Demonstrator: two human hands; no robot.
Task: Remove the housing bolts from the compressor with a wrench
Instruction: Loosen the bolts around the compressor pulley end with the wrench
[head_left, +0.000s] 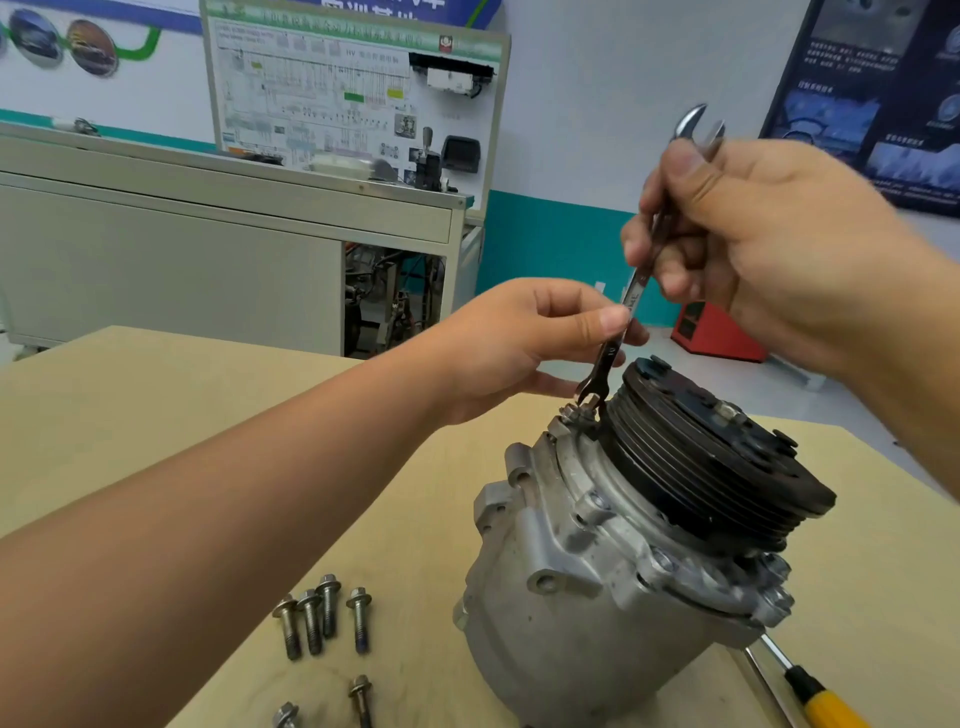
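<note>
At centre frame, the right hand is gripping and the left hand is pinching a slim steel open-ended wrench seated on the top silver bolt of the grey cast-metal compressor

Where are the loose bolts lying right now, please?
In the head view, the loose bolts lie on the table, lower centre, just left of the compressor.

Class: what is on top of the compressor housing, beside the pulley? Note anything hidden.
A bolt head, with the lower end of the wrench fitted on it; left hand and right hand hold the wrench. Its shank is hidden inside the housing.
</note>
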